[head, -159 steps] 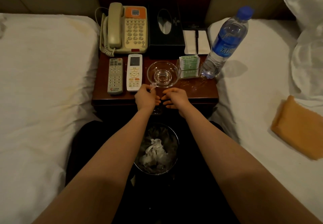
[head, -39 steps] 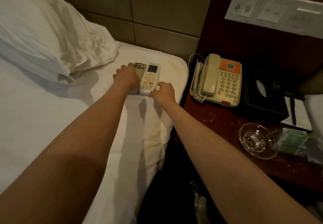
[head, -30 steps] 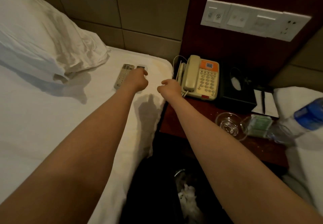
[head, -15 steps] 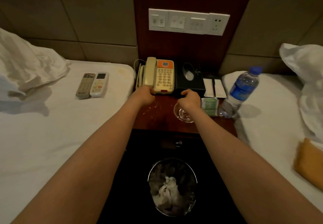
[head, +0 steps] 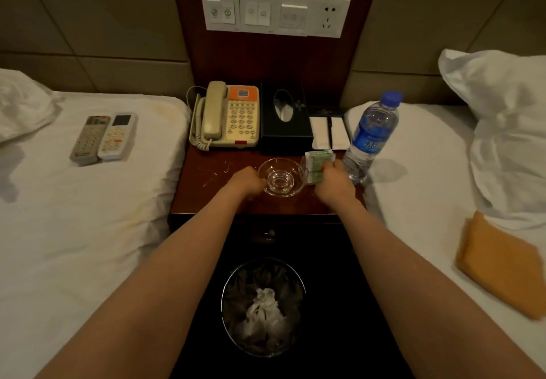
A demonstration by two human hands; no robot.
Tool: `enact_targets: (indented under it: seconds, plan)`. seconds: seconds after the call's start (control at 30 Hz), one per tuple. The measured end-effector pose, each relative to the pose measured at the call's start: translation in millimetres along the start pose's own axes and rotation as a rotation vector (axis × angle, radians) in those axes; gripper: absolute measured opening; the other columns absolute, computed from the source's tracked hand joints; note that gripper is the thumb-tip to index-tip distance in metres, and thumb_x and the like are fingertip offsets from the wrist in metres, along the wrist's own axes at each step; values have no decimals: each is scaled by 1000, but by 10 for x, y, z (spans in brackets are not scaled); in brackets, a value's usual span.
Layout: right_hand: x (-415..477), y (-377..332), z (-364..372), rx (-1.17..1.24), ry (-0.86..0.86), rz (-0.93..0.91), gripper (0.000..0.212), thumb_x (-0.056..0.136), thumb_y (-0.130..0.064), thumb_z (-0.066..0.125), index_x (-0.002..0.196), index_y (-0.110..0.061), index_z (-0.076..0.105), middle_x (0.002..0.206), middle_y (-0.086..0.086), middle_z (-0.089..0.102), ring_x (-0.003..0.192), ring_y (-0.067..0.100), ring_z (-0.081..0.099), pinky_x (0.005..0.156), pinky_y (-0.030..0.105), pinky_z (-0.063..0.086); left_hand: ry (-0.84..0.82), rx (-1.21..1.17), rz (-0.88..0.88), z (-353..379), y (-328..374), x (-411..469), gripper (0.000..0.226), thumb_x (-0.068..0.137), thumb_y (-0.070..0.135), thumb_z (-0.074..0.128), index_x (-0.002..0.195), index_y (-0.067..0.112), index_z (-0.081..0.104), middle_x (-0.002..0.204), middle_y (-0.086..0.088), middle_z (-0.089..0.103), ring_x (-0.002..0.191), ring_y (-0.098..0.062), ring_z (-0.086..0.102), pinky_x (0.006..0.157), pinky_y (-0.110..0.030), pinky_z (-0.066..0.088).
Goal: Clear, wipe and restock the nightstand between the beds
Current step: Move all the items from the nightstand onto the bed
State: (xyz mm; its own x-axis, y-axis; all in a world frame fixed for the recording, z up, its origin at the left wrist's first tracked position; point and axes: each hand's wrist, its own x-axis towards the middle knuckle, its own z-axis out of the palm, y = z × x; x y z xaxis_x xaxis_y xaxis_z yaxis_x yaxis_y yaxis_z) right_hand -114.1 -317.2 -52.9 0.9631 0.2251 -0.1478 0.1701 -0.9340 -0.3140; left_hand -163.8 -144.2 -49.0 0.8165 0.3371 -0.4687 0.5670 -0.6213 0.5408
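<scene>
Dim, warm light with soft shadows; slightly soft focus, wide-angle bending at edges.

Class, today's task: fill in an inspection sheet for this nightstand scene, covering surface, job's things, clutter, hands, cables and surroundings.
Surface: nightstand top, dark wood, pale streaks front left.
Job's things: telephone, tissue box, notepad with pen at the back; glass dish and green packets in front; water bottle upright at the right edge.
Clutter: two remotes on the left bed; orange cloth on the right bed.
Hands: left hand touches the dish's left rim, grip unclear; right hand grips the green packets.
Cables: coiled phone cord left of the telephone.
Surroundings: waste bin holding crumpled paper on the floor; switch panel on the wall.
</scene>
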Motion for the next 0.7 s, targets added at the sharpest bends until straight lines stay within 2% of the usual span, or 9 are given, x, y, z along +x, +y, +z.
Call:
enact_targets:
  seconds: [0.07, 0.17, 0.2, 0.33, 0.43, 0.5, 0.57, 0.63, 0.7]
  plan:
    - [24, 56, 7, -15, 1, -24, 47, 88, -5, 51, 133, 0, 40, 140, 19, 34, 123, 37, 45, 99, 42, 41, -10, -22, -27, 105, 5, 55, 43, 95, 27, 48, 130, 3, 42, 123, -18, 59, 83, -26, 60, 78, -32, 48]
    - [82, 89, 11, -46, 35, -72, 45, 87, -2, 51, 131, 1, 42, 138, 20, 36, 120, 37, 47, 98, 40, 41, 18, -82, -78, 210, 43, 110, 53, 95, 30, 47, 136, 2, 29, 126, -19, 55, 97, -31, 65, 79, -35, 50]
    - [110, 95, 16, -59, 47, -88, 45, 87, -1, 52, 130, 1, 42, 138, 20, 37, 119, 37, 48, 98, 40, 42, 35, -110, -96, 238, 57, 135, 54, 96, 29, 48, 137, 2, 25, 125, -19, 54, 96, -31, 65, 76, -35, 50]
    - [225, 97, 73, -100, -6, -99, 38, 91, -5, 48, 128, -1, 46, 138, 20, 39, 117, 37, 50, 96, 42, 44, 56, -277, -147, 297, 49, 221, 56, 94, 14, 52, 136, 1, 16, 120, -20, 56, 61, -17, 57, 56, -27, 49]
    - [274, 109, 145, -114, -107, -104, 31, 94, -8, 46, 124, -1, 50, 132, 20, 46, 116, 37, 52, 95, 44, 46, -17, -436, -168, 326, 26, 260, 49, 94, 6, 52, 135, -5, 29, 120, -25, 58, 61, -21, 62, 42, -23, 52]
    - [296, 127, 193, -103, -87, -114, 29, 94, -6, 45, 122, 0, 51, 129, 21, 48, 113, 37, 54, 93, 42, 46, -40, -544, -190, 344, 15, 280, 34, 96, 3, 47, 129, -8, 42, 119, -28, 58, 79, -32, 68, 38, -22, 52]
    - [311, 140, 224, -85, -41, -119, 27, 93, -4, 45, 119, 1, 52, 125, 21, 52, 110, 36, 55, 91, 41, 47, -19, -659, -230, 337, -1, 297, 28, 97, 3, 43, 122, -8, 48, 120, -26, 57, 78, -32, 68, 38, -23, 52]
    - [314, 137, 225, -74, -11, -120, 25, 93, -3, 45, 116, 2, 54, 122, 21, 54, 109, 36, 56, 89, 40, 46, 13, -700, -234, 306, 3, 291, 18, 97, 3, 44, 109, -7, 53, 112, -21, 59, 71, -28, 67, 43, -26, 56]
    - [307, 122, 204, -69, -6, -112, 23, 93, -3, 46, 113, 2, 55, 119, 21, 56, 108, 36, 56, 87, 39, 46, 49, -621, -205, 285, -6, 289, 14, 96, 5, 45, 97, -2, 56, 105, -18, 61, 84, -33, 69, 62, -36, 60]
